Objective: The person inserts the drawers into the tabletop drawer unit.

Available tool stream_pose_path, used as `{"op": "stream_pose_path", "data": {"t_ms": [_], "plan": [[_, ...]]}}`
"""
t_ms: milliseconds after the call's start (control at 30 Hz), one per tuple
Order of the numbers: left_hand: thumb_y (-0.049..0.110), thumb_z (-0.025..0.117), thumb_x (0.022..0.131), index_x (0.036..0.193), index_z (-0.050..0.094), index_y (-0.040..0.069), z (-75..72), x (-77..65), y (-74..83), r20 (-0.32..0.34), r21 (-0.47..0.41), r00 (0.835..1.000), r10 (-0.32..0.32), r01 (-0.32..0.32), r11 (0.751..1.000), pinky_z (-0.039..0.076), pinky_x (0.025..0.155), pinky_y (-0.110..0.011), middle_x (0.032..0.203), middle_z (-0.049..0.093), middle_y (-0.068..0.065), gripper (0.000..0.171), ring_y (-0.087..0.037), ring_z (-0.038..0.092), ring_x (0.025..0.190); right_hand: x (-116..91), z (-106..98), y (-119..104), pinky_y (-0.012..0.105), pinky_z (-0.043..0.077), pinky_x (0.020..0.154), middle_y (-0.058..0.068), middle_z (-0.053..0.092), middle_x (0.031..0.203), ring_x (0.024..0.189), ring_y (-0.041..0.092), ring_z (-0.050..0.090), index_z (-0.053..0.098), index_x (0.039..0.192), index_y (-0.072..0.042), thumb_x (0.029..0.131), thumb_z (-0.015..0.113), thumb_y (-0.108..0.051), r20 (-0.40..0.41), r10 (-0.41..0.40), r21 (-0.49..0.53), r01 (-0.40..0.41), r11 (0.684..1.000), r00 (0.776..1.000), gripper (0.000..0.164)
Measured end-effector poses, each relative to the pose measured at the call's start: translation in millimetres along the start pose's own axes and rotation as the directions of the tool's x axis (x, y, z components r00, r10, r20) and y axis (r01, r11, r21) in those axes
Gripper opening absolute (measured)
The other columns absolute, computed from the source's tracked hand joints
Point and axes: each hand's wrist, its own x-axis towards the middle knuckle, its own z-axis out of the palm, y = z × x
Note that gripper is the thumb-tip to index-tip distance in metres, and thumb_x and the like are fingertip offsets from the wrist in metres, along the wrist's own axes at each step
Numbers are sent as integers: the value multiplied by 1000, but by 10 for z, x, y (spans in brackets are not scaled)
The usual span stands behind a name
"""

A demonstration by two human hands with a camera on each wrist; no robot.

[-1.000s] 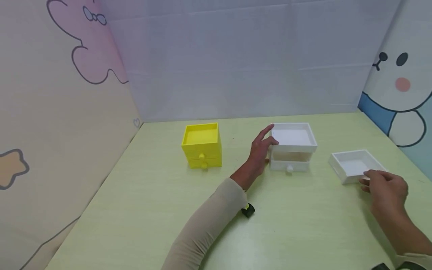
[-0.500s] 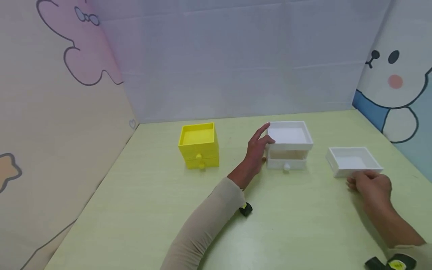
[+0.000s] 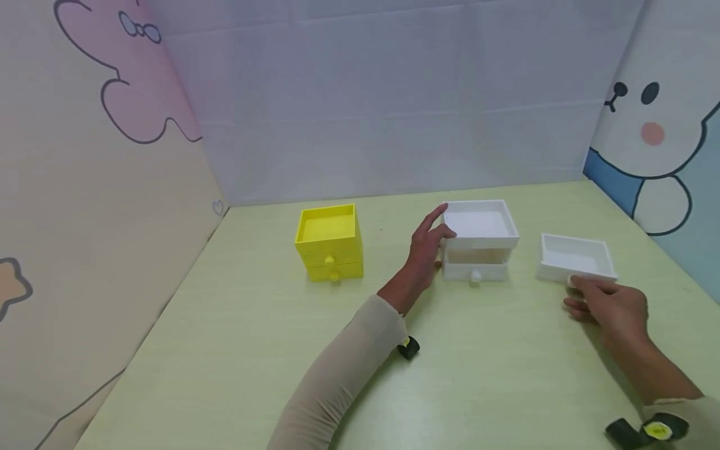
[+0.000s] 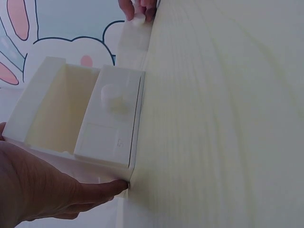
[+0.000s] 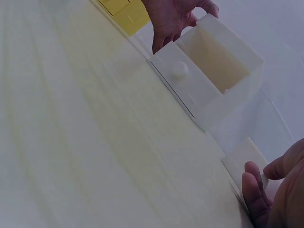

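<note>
A small white drawer cabinet [image 3: 478,225] has a tray top, a vacant upper slot [image 5: 213,57] and a lower drawer [image 4: 111,114] with a round knob, pushed in. My left hand [image 3: 423,251] rests against the cabinet's left side, fingers spread from the top rim down to the lower front edge. To the cabinet's right, my right hand [image 3: 615,309] pinches the knob of a loose white drawer [image 3: 576,255] between thumb and fingers. That drawer has nothing in it and its knob side faces me. Whether it touches the table cannot be told.
A yellow drawer cabinet [image 3: 329,240] with two knobs stands to the left on the pale green table [image 3: 225,350]. A white cloth [image 3: 394,94] hangs behind the table. Printed cartoon panels [image 3: 658,144] line both sides.
My right hand has moved the loose drawer left and away from me, toward the white cabinet, turning it on the way. The left hand has stayed on the cabinet. The head view has shifted slightly.
</note>
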Motion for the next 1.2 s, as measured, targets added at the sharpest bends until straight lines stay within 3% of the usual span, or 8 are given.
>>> {"op": "stream_pose_path", "data": {"t_ms": [133, 267, 400, 600, 767, 1000, 1200], "plan": [[14, 63, 76, 121, 67, 48, -14, 6, -5, 13, -13, 1000, 3, -3, 1000, 39, 90, -67, 136, 54, 2, 57, -26, 56, 109, 8, -16, -4, 23, 54, 54, -15, 68, 66, 58, 6, 67, 64, 86, -19, 92, 70, -29, -2, 60, 64, -60, 996, 998, 14], [14, 63, 77, 121, 67, 48, -22, 4, -2, 20, -10, 1000, 8, -8, 1000, 38, 90, -67, 136, 53, 3, 57, -24, 55, 110, 17, -17, -16, 24, 54, 51, -11, 68, 63, 56, 7, 65, 65, 72, -22, 89, 74, -24, -17, 103, 153, -99, 983, 995, 19], [14, 63, 77, 122, 66, 48, -21, -3, 6, 16, -1, 1000, 7, -7, 1000, 39, 89, -67, 134, 54, 5, 57, -23, 55, 108, 20, -5, -21, 25, 54, 50, -8, 68, 63, 55, 7, 65, 67, 70, -23, 87, 76, -25, -24, 110, 223, -102, 969, 994, 19], [14, 63, 76, 121, 67, 49, -14, -12, 21, 8, 8, 1000, 6, -6, 1000, 39, 89, -67, 131, 55, 5, 57, -23, 56, 107, 12, 26, -19, 25, 55, 54, -6, 71, 66, 59, 9, 69, 70, 74, -21, 91, 72, -21, 12, 46, 310, -48, 949, 999, 17], [14, 63, 76, 122, 66, 48, -14, -12, 14, 11, -1, 1000, 4, -4, 1000, 40, 88, -65, 128, 57, 5, 57, -24, 56, 105, 4, 42, -19, 25, 56, 57, -4, 72, 68, 62, 11, 72, 70, 75, -20, 94, 67, -18, 46, 20, 322, -34, 946, 999, 20], [15, 64, 75, 120, 67, 49, -20, 0, 3, 12, -11, 1000, 2, -2, 1000, 40, 88, -63, 124, 59, 7, 57, -24, 57, 104, -5, 61, -33, 27, 56, 58, 1, 72, 69, 63, 15, 72, 72, 74, -14, 92, 69, -12, 31, 14, 410, -25, 912, 999, 18], [15, 64, 76, 121, 66, 49, -21, -6, 1, 17, -1, 1000, 6, -6, 1000, 39, 89, -66, 131, 56, 5, 56, -24, 55, 106, -24, 80, -23, 26, 56, 58, 1, 72, 68, 63, 13, 72, 72, 73, -11, 91, 69, -8, 8, -9, 412, 5, 911, 1000, 19]]}}
